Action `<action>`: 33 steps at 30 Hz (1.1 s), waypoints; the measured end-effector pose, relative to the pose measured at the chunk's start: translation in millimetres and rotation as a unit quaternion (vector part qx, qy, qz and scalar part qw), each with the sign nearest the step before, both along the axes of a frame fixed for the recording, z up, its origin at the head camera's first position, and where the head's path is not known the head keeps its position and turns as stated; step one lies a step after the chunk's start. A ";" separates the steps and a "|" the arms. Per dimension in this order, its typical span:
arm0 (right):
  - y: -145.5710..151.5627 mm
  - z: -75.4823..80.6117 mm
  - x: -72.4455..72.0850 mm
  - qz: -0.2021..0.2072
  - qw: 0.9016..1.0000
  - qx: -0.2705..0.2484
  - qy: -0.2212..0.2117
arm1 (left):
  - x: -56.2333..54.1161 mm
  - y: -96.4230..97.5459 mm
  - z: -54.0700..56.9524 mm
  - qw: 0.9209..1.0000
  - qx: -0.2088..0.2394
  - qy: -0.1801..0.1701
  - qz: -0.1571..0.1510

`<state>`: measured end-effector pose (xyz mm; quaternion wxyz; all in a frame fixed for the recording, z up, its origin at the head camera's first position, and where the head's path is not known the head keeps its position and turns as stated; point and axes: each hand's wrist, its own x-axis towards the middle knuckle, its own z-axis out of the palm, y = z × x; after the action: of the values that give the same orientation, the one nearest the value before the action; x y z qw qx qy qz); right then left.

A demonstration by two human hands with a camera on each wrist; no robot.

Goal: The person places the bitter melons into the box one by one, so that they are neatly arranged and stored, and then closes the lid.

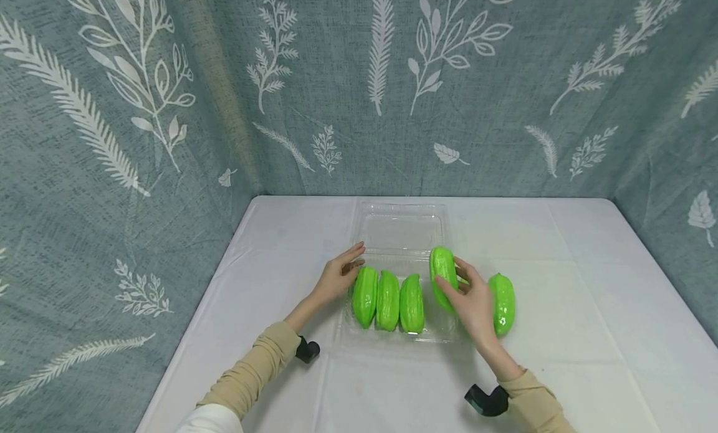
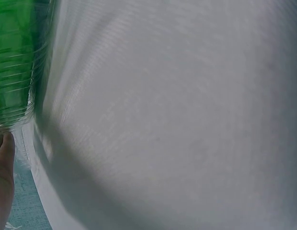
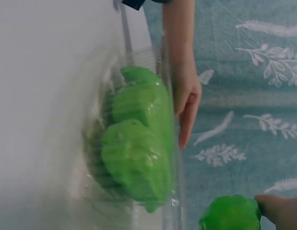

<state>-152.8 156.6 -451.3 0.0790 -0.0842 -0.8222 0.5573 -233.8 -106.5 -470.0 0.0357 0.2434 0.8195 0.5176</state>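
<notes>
Green fruits (image 1: 412, 303): plastic look, smooth and glossy, bright highlights along lengthwise ridges. Box (image 1: 444, 329): thin clear plastic, shiny, walls finely ribbed in wrist views. Lid (image 1: 401, 227): same clear, shiny plastic. Tablecloth (image 1: 589, 308): white fabric, matt, light creases, faint fine texture up close. Curtain (image 1: 348, 78): blue-green cloth, matt, slightly rough woven look, pale leaf print. Sleeves (image 1: 255, 364): tan cloth, matt, wrinkled. Wrist cameras (image 1: 488, 400): black, plastic-looking, mostly dull.

tan sleeves (image 1: 255, 366) | white cloth (image 1: 210, 419) above left one | black wrist cameras (image 1: 487, 402)
</notes>
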 end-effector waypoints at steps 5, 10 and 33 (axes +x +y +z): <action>-4.5 -6.7 2.3 0.003 0.999 0.031 0.017 | -0.1 0.7 1.4 1.000 -0.003 -0.004 0.000; -8.5 -10.1 2.8 0.006 0.997 0.068 0.037 | -4.1 1.5 -6.8 1.000 0.006 0.002 0.006; -13.1 -13.7 -3.6 0.011 0.982 0.180 0.062 | -7.8 5.4 -7.8 1.000 0.014 0.008 0.013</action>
<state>-156.3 143.5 -465.1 0.1372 -0.0250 -0.9036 0.4051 -241.6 -101.1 -477.8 0.0192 0.2373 0.8154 0.5276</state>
